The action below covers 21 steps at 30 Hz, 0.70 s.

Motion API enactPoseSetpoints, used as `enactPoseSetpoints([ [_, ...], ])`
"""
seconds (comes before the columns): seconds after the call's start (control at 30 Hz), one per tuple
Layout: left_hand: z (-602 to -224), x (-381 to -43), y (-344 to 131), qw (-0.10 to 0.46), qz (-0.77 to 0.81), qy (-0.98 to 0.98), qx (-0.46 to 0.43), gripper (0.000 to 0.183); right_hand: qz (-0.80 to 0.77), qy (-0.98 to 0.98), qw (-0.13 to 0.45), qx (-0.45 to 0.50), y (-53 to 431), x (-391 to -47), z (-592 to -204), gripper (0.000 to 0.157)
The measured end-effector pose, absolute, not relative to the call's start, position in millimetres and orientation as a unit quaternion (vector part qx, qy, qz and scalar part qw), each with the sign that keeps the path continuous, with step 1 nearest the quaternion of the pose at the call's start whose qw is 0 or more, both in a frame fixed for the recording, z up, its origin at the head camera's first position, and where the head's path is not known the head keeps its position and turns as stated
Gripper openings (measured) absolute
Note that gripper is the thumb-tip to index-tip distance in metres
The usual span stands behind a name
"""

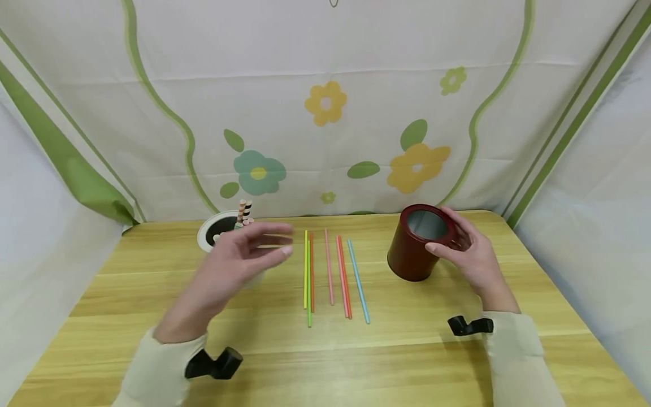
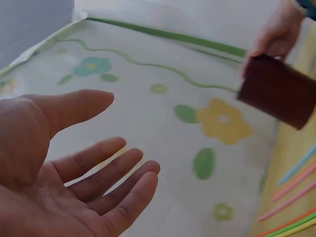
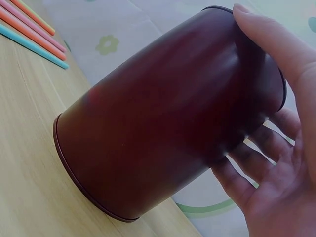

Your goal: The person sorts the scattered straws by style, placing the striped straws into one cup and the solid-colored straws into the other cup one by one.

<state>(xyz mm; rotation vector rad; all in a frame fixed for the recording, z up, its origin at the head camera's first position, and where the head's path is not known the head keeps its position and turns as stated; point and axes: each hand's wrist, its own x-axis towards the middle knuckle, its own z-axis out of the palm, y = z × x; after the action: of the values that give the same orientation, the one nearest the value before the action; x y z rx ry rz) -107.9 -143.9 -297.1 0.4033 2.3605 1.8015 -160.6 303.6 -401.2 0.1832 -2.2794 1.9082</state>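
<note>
My right hand (image 1: 470, 254) grips a dark red cylindrical canister (image 1: 413, 251) near its top rim, thumb on the near side and fingers round the far side. The canister has no lid on, and its grey inside shows in the head view. Its body fills much of the right wrist view, also as a dark red canister (image 3: 168, 113). My left hand (image 1: 236, 263) is in the air at the left, fingers spread loosely and thumb apart. Nothing lies in its palm, as the left wrist view shows of the left hand (image 2: 84, 168).
Several coloured straws, among them a blue straw (image 1: 359, 282) and a yellow straw (image 1: 306, 268), lie roughly parallel mid-table (image 1: 325, 362). Behind my left hand stands a partly hidden white-rimmed round thing (image 1: 202, 234) with striped sticks (image 1: 244, 212). A flowered curtain (image 1: 325, 51) hangs behind.
</note>
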Motion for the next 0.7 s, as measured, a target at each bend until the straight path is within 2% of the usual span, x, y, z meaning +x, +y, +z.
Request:
enactPoseSetpoints([
  [0.13, -326.8, -121.7, -125.2, 0.107, 0.582, 0.8, 0.098, 0.039, 0.64, -0.761, 0.083, 0.06, 303.1, -161.1, -400.4, 0.083],
  [0.33, -367.2, -140.5, -108.4, 0.114, 0.539, 0.834, 0.029, 0.041, 0.639, -0.762, 0.083, 0.054, 302.9, -160.3, -398.5, 0.084],
  [0.7, -392.6, -153.8, -98.2, 0.093, 0.426, 0.899, -0.03, 0.052, 0.643, -0.759, 0.081, 0.058, 302.7, -160.7, -401.7, 0.084],
])
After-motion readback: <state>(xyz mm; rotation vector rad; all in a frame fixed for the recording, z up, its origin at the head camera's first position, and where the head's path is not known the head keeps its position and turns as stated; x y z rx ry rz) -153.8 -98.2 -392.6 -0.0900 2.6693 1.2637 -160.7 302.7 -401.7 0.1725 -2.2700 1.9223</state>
